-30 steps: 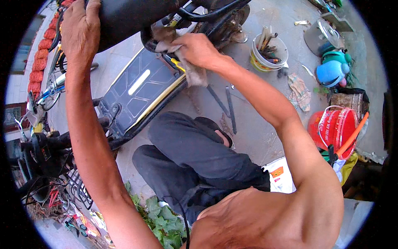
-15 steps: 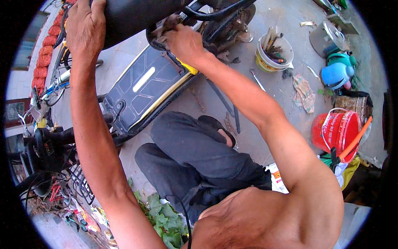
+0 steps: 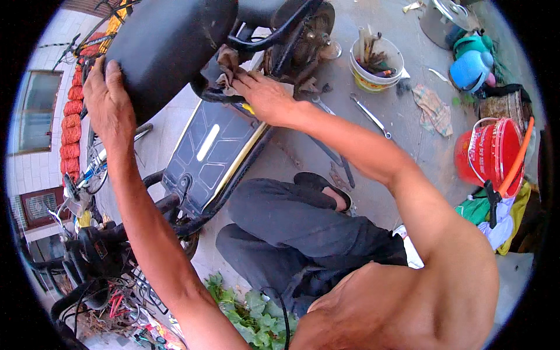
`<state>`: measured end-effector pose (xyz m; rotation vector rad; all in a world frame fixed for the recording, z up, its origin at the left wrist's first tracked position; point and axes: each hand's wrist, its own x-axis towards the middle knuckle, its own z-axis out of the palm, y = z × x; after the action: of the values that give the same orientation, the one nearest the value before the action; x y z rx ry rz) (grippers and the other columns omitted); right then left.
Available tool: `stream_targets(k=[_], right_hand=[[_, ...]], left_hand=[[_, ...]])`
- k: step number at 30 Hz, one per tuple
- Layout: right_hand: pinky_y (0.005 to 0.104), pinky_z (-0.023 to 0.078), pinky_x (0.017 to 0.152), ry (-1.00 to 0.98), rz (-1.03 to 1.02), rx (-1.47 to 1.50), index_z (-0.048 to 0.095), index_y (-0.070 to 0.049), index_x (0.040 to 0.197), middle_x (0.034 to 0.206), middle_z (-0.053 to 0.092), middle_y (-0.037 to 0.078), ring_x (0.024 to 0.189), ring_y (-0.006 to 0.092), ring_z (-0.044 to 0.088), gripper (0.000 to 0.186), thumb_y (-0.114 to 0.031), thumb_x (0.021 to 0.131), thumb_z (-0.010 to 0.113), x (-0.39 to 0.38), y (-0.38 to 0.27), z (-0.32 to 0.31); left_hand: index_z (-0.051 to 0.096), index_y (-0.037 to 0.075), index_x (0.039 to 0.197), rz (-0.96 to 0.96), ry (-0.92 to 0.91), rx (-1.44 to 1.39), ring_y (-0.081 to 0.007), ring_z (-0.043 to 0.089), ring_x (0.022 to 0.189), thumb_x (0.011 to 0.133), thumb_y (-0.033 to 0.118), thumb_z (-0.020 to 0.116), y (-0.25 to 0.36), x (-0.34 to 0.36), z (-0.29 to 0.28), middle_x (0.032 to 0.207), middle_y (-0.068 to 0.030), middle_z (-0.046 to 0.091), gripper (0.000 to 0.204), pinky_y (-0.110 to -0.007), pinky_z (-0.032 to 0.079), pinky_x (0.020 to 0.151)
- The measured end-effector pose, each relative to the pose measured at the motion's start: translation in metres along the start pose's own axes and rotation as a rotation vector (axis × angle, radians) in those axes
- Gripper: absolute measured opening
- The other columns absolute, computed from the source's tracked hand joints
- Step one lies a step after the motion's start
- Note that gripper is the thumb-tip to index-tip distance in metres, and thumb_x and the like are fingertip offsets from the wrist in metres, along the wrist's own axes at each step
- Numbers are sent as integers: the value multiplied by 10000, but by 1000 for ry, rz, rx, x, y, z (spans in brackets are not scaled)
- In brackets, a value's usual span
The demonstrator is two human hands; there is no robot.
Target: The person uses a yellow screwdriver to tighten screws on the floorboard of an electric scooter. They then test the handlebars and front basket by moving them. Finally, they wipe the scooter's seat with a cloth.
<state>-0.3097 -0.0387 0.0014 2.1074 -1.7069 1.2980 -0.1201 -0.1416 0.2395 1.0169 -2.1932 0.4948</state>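
My left hand lies flat on the black seat of an electric scooter, holding it tipped up. My right hand reaches under the seat's rear edge and presses a dirty rag against the black frame there. A yellow-handled tool shows just under this hand. The scooter's black footboard with a pale stripe lies below both hands. Its rear wheel hub sits just beyond my right hand.
A white bucket of tools stands on the concrete, with a wrench and long metal bars beside it. A red bucket, a rag and a blue helmet are at right. My bent legs are below; bicycles at left.
The view has swung lower and closer to the seat. My right hand has moved from the yellow-handled tool onto the rag under the seat's rear. My left hand stays on the seat.
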Motion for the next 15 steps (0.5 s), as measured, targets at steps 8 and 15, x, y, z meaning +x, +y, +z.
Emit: stream_targets(k=[8,15], right_hand=[[468,523,752,102,144,155,618,-17,989,906,648,181,858,370,652,237,-25,766,537,62,17,13],[424,496,919,168,-78,59,595,-24,1142,1162,620,179,1060,349,606,354,-59,794,544,132,43,95]], left_hand=[[505,26,1341,-62,-18,8,-325,445,1260,993,446,341,11,0,-5,1344,-193,510,569,-389,309,1072],[524,26,1324,22,-15,9,-327,455,1248,982,468,343,9,3,-1,1324,-202,522,588,-383,317,1061]])
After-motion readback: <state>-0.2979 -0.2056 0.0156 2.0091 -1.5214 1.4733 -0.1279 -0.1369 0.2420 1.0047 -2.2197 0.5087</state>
